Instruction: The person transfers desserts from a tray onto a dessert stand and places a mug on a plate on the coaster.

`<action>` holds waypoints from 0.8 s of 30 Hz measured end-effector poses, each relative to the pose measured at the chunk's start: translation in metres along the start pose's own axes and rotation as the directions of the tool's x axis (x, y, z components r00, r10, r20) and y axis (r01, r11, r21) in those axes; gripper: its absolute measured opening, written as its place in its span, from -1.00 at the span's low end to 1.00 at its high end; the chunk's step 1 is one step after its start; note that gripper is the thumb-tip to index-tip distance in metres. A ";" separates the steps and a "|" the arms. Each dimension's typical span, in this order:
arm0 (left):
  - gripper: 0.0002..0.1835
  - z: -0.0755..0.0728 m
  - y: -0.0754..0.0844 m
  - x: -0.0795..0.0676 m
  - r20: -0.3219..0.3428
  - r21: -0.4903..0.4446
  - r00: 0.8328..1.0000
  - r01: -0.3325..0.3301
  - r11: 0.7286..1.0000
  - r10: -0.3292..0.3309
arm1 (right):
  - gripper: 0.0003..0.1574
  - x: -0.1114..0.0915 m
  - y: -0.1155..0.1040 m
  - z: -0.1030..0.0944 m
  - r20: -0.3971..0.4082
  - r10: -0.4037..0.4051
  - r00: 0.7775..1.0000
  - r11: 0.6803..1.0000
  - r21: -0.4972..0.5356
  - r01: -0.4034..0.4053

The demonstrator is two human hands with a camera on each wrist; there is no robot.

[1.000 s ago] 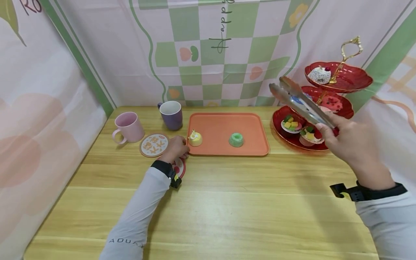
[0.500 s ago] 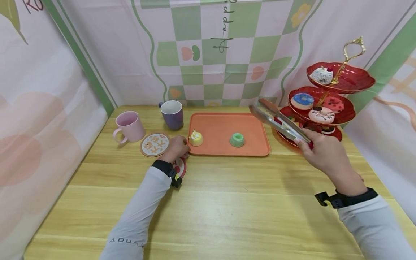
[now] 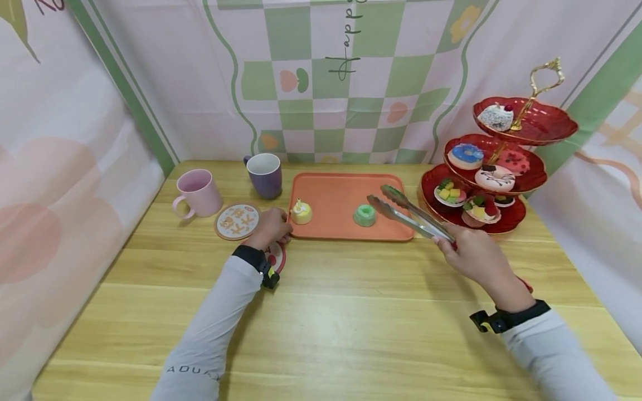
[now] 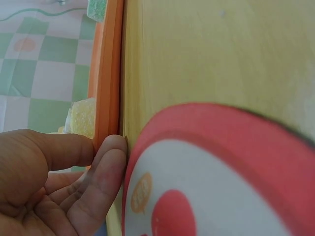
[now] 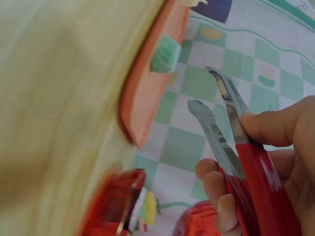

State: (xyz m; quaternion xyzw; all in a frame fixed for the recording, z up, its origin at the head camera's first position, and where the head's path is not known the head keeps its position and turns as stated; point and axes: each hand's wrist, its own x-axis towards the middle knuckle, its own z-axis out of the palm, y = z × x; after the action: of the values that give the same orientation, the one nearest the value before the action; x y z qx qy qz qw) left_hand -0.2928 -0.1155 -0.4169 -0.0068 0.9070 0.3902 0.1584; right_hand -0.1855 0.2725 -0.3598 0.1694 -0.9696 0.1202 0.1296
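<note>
My left hand (image 3: 271, 229) pinches the near left corner of the orange tray (image 3: 331, 186) between thumb and fingers (image 4: 106, 172). On that tray sit a small yellow cake (image 3: 301, 213) at the left and a green ring-shaped cake (image 3: 364, 215) right of the middle. My right hand (image 3: 478, 259) grips red-handled metal tongs (image 5: 231, 132), their tips spread with nothing between them. In the head view the tips appear over the tray's right part, just right of the green cake. A red-rimmed round coaster (image 4: 197, 162) lies partly under my left wrist.
A red three-tier stand (image 3: 551, 120) at the right holds several cakes and donuts. Left of the tray are a purple mug (image 3: 266, 178), a pink mug (image 3: 199, 195) and a round coaster (image 3: 238, 221). A patterned cloth (image 3: 331, 122) hangs behind the table.
My right hand has carried the tongs left and down, from in front of the tiered stand to the tray's right side. My left hand has stayed at the tray's corner.
</note>
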 end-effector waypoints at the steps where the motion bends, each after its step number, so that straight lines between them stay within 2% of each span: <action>1: -0.75 0.000 0.000 0.000 0.001 0.001 1.000 0.002 1.000 -0.002 | -0.60 -0.001 0.000 0.002 0.011 0.003 1.000 1.000 -0.003 -0.003; 8: -0.78 0.000 0.001 0.001 0.007 0.007 1.000 0.011 1.000 -0.011 | -0.72 -0.005 -0.002 0.013 0.057 -0.001 0.998 1.000 0.026 -0.001; 17: -0.77 -0.001 0.002 -0.001 0.001 0.006 1.000 0.009 1.000 -0.010 | -0.56 -0.004 -0.004 0.020 0.142 0.030 0.989 0.999 0.008 -0.031; 24: -0.79 0.000 0.001 0.002 0.005 -0.006 1.000 0.021 1.000 -0.021 | -0.60 -0.004 -0.006 0.023 0.136 0.022 0.990 1.000 -0.004 -0.021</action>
State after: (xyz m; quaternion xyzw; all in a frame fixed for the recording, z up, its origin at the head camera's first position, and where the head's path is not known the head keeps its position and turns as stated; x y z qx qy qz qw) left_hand -0.2944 -0.1144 -0.4165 -0.0158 0.9053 0.3912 0.1645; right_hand -0.1846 0.2621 -0.3815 0.1666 -0.9781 0.1084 0.0620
